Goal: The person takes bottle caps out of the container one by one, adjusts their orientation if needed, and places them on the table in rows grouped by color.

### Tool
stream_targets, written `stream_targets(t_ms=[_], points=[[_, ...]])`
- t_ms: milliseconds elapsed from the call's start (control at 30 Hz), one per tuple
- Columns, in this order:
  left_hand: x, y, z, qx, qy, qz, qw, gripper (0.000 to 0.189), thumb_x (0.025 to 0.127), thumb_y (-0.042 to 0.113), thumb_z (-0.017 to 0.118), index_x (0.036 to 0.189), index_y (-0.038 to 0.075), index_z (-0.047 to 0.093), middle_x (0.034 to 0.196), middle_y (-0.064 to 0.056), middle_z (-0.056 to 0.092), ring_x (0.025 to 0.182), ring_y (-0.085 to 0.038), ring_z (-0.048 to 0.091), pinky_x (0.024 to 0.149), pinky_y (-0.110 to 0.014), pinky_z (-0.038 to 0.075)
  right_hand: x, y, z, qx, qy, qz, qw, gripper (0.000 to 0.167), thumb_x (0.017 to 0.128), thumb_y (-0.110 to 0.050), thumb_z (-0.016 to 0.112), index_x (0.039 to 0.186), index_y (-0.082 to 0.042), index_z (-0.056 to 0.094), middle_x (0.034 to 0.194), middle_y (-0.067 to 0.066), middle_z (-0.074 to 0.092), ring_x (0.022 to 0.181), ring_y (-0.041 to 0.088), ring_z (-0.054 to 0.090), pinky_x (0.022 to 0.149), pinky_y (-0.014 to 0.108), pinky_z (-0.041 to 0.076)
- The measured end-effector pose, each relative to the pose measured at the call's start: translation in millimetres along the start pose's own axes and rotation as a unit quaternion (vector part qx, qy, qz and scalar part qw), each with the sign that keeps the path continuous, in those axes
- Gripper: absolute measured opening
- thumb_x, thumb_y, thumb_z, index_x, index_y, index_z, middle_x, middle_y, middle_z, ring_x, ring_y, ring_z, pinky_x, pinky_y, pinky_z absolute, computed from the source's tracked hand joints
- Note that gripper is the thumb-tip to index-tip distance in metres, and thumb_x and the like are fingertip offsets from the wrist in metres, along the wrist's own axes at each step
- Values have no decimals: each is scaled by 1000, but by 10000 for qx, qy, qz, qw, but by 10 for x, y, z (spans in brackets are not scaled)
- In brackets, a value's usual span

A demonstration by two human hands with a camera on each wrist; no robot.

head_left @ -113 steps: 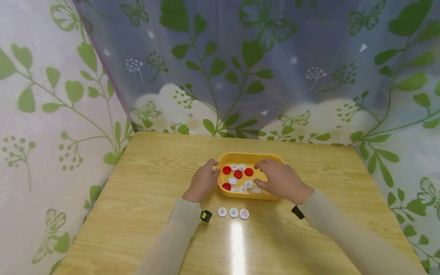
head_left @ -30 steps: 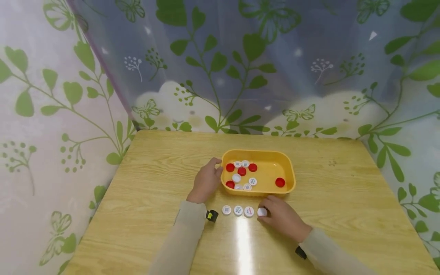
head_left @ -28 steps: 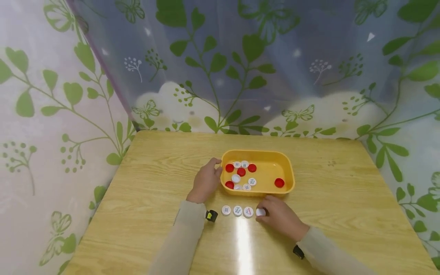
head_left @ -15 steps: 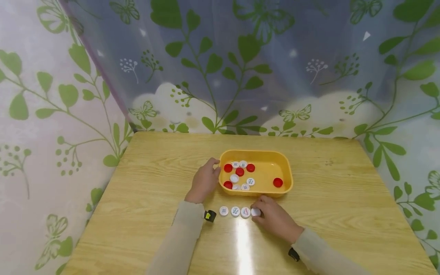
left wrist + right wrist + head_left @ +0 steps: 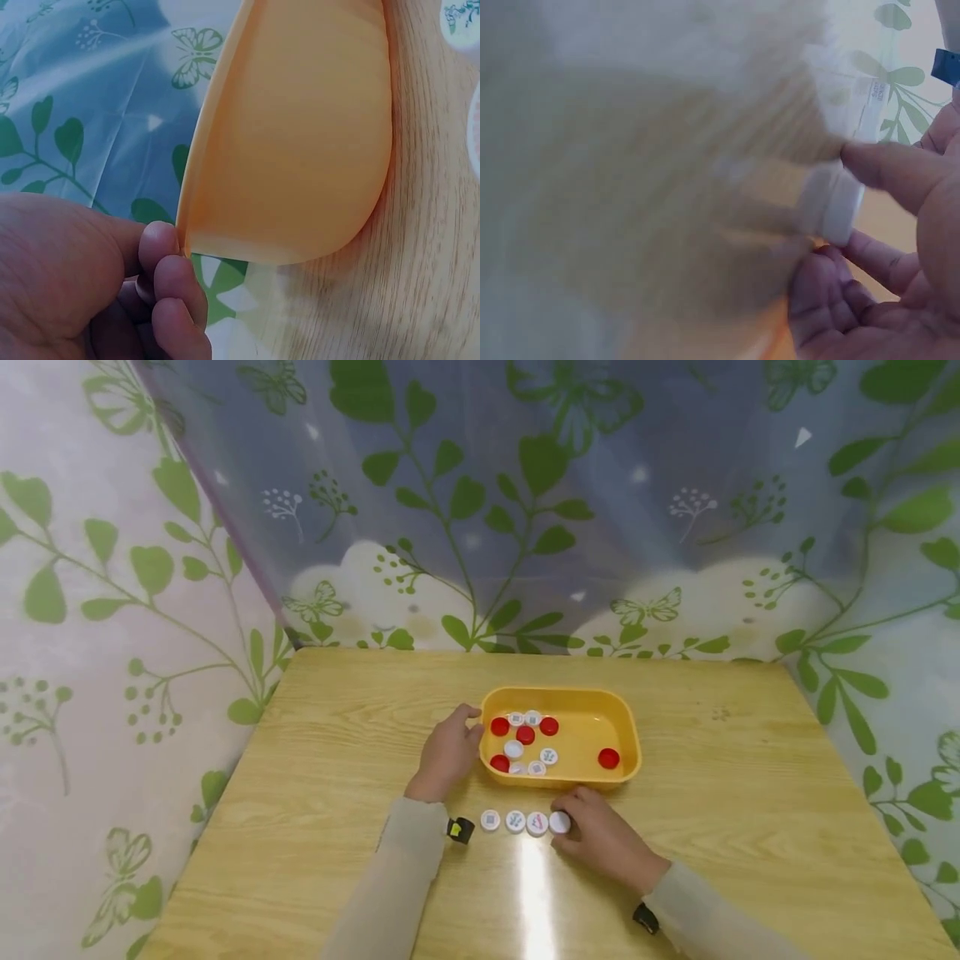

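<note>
My left hand [image 5: 444,756] is at the left end of a yellow plastic tray [image 5: 585,739]; in the left wrist view its thumb and finger pinch the tray's rim. In front of the tray, my right hand [image 5: 607,843] pinches a plain-topped white bottle cap [image 5: 559,822] between thumb and fingers. That cap stands at the right end of a row, close beside a white cap with a pink-red print [image 5: 537,823]. Further left come a cap with a blue-green print [image 5: 515,822] and one with a square print [image 5: 490,820]. The right wrist view shows the held cap [image 5: 844,206] edge-on, partly blurred.
Several red caps [image 5: 526,735] and white caps [image 5: 513,749] lie in the tray's left half. One red cap [image 5: 608,758] lies alone near its right end. Patterned cloth [image 5: 480,527] hangs behind and beside the wooden table [image 5: 360,710].
My right hand has come out of the tray to the row, where a fourth cap now stands. Over the last second it slid that cap left, narrowing the gap. My left hand stays at the tray.
</note>
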State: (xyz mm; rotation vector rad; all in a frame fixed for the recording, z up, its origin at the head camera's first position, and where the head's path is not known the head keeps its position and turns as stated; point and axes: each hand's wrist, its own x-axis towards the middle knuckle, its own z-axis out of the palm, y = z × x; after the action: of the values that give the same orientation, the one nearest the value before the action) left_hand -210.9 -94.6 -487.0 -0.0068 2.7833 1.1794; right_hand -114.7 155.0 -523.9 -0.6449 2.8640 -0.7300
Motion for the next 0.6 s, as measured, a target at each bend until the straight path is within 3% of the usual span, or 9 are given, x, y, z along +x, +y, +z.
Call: stream_targets(t_ms=[67,167,300,467,600], points=[[-1,-14,-10,17,2,4,10000,34,108,24,56,141,14,56,99,-4,69,80,-20,63,74,-33,56,-40,-29,-50,-257,-45,-56,9996,40,85,-22,86,118,-8,68,110,0,60,98,12,56,91,38,54],[-1,-10,-8,30,-15,-6,10000,34,109,25,55,141,15,56,102,-5,69,83,-20,63,76,-34,55,-131,-90,-227,-607,-54,-287,9977,33,87,-25,83,113,-9,70,104,-1,62,90,11,58,79,34,56],[-3,-3,-10,109,34,-38,9999,35,109,25,56,142,15,56,102,-4,68,83,-20,61,73,-33,54,-146,-144,-531,-804,369,-659,9939,25,91,-25,79,110,-10,72,96,-2,66,82,12,64,66,27,53],[9,-16,-11,169,41,35,9998,35,109,24,56,142,13,55,96,-4,67,79,-20,60,69,-31,51,127,-86,-888,-1217,1064,-1011,9816,39,89,-19,81,122,-5,67,107,5,66,75,12,62,59,24,51],[23,-22,0,199,-16,49,9998,35,109,24,56,142,13,55,100,-5,68,80,-20,60,71,-30,52,450,-48,-1051,-1704,815,-1257,9739,46,88,-21,83,126,-3,64,115,10,66,79,17,64,68,31,58]])
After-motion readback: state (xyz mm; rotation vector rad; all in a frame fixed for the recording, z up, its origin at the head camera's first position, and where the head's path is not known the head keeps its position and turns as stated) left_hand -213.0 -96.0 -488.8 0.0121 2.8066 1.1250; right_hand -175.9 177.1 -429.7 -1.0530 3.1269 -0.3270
